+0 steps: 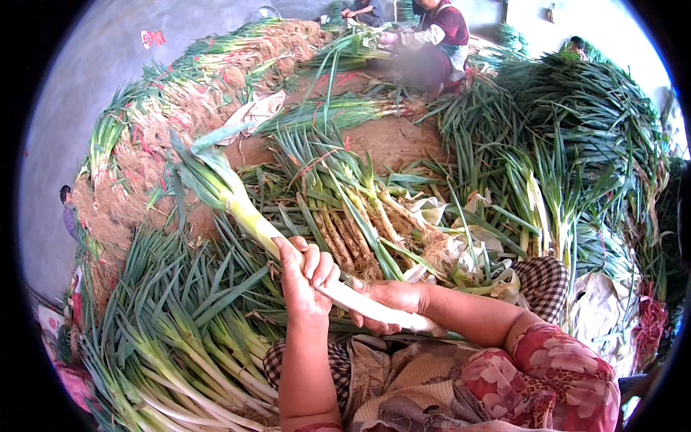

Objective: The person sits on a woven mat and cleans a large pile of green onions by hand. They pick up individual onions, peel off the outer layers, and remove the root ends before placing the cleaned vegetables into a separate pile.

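Observation:
A thick spring onion or leek [250,224] slants across my lap, its green leaves pointing to the upper left and its white root end to the lower right. My left hand [310,278] grips the middle of the stalk, thumb and fingers wrapped round it. Lower down, my right hand [380,305] holds the white part, its fingers partly hidden behind. Unpeeled stalks with brown skins and roots [345,237] lie just beyond my hands, loosely spread under a red tie [318,162]. Cleaner white-stemmed stalks [200,372] are heaped at my left.
Tall piles of green stalks [583,119] rise at the right. Tied bundles with dusty roots [178,113] line the left and back. A person in a dark red top [451,27] sits working at the back, with others farther off. Peeled skins [469,254] litter the floor beside my knee.

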The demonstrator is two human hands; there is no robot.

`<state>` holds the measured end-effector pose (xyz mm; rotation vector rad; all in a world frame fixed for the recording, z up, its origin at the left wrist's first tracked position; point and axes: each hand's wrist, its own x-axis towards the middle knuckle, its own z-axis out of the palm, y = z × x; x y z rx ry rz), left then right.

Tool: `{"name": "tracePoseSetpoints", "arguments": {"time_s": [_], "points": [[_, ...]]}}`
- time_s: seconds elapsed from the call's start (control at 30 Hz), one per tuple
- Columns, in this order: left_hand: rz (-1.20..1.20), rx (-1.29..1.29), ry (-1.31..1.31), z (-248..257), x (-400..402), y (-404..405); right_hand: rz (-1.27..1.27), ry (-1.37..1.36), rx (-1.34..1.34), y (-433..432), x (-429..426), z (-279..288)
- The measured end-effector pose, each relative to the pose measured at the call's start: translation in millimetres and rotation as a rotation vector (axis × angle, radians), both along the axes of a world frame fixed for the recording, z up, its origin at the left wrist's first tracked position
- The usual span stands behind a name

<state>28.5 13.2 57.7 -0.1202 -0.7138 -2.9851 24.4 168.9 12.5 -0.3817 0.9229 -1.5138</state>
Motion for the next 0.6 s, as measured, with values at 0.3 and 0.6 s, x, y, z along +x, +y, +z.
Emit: {"name": "tracePoseSetpoints", "arguments": {"time_s": [0.3,0.6], "points": [[0.021,-0.220,0.107,6.9,0.0,-26.7,-0.454,1.367,0.084,17.6,38.0,-14.5],[0.088,-0.102,-0.129,-20.7,-26.6,-114.3,0.068,1.415,0.091,108.5,62.2,5.3]]}}
